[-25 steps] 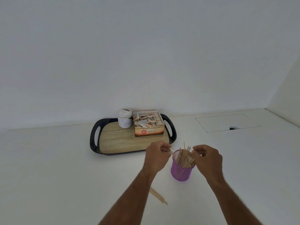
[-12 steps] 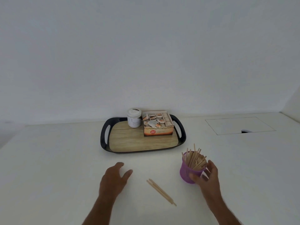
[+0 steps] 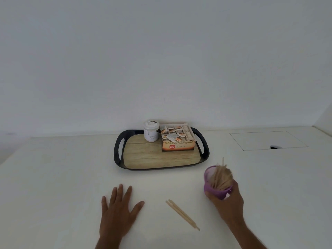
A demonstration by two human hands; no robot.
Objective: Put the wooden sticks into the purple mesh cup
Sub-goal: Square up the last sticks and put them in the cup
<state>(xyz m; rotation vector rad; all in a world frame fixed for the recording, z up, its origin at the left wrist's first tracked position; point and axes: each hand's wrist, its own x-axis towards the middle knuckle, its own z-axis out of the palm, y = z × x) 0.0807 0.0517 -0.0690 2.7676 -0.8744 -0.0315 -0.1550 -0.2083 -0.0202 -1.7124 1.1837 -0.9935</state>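
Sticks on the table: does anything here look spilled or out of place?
Yes. A few loose sticks lie flat on the table, between the hands, outside the purple cup. The cup, full of sticks, looks tilted in the right hand, which grips it. The left hand rests flat.

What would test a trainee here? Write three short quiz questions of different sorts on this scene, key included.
1. True or false: every wooden stick is already in the purple mesh cup.
2. Which hand holds the cup? A) left hand B) right hand C) neither
3. Fill in: the white jar and the open tea box stand on the ____.

Key:
1. False: loose sticks lie on the table between the hands.
2. B; the left hand rests flat on the table.
3. tray.
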